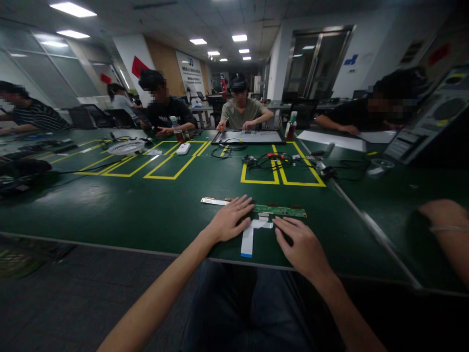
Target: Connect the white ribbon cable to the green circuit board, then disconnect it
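Note:
A long, narrow green circuit board (280,210) lies on the green table in front of me, its left part covered by a white strip (216,201). My left hand (231,220) rests flat over the middle of the board, fingers stretched, hiding part of it. Below the board is a bent white ribbon cable (247,240) with a blue end, one branch reaching up to a small connector piece at the board's lower edge. My right hand (301,244) is at the cable's right end, fingertips beside or touching it, thumb apart from the fingers.
Yellow tape outlines (176,168) mark the table. Cables and a red-handled tool (275,156) lie beyond the board. A white fan grille (126,147), a white box (183,149) and bottles stand farther off. A metal strip (373,225) runs at right. Several people sit around.

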Tool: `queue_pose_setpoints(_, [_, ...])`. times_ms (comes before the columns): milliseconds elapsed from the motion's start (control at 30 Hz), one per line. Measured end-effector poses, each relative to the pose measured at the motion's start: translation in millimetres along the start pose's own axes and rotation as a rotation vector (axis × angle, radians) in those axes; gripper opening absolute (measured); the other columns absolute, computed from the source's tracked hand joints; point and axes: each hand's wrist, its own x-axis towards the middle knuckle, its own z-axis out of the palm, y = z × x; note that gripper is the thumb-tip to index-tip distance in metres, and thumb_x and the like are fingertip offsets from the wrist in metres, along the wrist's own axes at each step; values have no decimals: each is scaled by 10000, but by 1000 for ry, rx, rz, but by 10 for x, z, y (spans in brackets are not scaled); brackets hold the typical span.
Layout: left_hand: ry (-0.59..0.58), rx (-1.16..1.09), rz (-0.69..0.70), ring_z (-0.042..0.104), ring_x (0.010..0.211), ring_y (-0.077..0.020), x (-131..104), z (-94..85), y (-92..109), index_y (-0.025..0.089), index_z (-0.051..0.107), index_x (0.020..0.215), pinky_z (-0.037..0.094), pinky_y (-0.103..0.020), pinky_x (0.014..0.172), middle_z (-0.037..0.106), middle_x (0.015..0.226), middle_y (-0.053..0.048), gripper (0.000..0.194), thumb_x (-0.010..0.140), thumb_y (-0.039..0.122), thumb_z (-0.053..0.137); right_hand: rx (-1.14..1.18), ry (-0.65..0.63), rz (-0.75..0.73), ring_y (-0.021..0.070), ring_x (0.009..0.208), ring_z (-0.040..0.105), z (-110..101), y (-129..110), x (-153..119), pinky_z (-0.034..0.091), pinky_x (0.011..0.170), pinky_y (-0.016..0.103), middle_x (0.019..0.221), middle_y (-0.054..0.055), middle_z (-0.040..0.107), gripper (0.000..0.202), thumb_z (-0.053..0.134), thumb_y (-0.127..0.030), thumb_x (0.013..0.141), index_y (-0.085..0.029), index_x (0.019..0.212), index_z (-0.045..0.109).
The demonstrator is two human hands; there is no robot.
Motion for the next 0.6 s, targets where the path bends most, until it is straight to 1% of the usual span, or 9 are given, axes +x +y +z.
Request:
queue_pose_setpoints(67, [-58, -74, 75, 239, 1621, -226, 2, -25, 14, 190, 438, 1612, 256, -455, 1322, 333, 1709, -76, 570, 1107, 447, 377, 4, -48, -34, 268, 1298, 618, 28, -101, 93, 528, 1048, 461, 1384, 43, 718, 380, 530, -285, 1035, -268, 1376, 697])
queue_pose_setpoints(167, [-108, -121, 70, 296, 1602, -223, 5, -46, 19, 174, 443, 1609, 281, -443, 1314, 391, 1680, -90, 571, 1114, 442, 355, -18, -105, -79, 296, 1320, 594, 95, -192, 204, 518, 1049, 493, 1404, 59, 705, 384, 544, -306, 1031, -259, 1381, 693])
queue_pose_setpoints(267, [-104, -121, 40, 356, 1577, -232, 6, -48, 18, 172, 491, 1580, 306, -443, 1304, 465, 1637, -92, 560, 1112, 444, 349, -14, -139, -72, 294, 1309, 597, 151, -183, 235, 516, 1035, 486, 1394, 56, 712, 369, 558, -317, 1027, -262, 1362, 704])
queue_pose_setpoints(400, [-83, -121, 25, 398, 1557, -234, 3, -37, 20, 187, 525, 1559, 329, -442, 1293, 502, 1613, -84, 544, 1108, 444, 360, -7, -127, -32, 278, 1280, 604, 173, -118, 194, 508, 1035, 471, 1386, 38, 719, 359, 559, -328, 1036, -273, 1360, 704])
queue_pose_setpoints(467, [-81, -115, 20, 375, 1569, -237, -1, -34, 24, 193, 522, 1562, 315, -458, 1301, 503, 1612, -81, 543, 1107, 444, 363, -3, -119, -27, 278, 1285, 600, 173, -106, 175, 503, 1045, 472, 1404, 42, 708, 359, 553, -336, 1041, -271, 1360, 704])
queue_pose_setpoints(533, [-82, -98, 22, 318, 1595, -245, -4, -38, 29, 195, 518, 1564, 269, -490, 1317, 485, 1625, -80, 544, 1108, 448, 362, -1, -112, -26, 283, 1288, 601, 174, -108, 169, 502, 1049, 477, 1417, 51, 698, 360, 551, -338, 1040, -271, 1359, 704])
queue_pose_setpoints(600, [-79, -84, 35, 250, 1618, -250, -5, -48, 36, 198, 501, 1573, 227, -515, 1327, 417, 1667, -83, 549, 1107, 454, 370, -1, -106, -19, 287, 1282, 608, 175, -115, 172, 503, 1049, 481, 1411, 60, 702, 367, 553, -332, 1035, -269, 1365, 700])
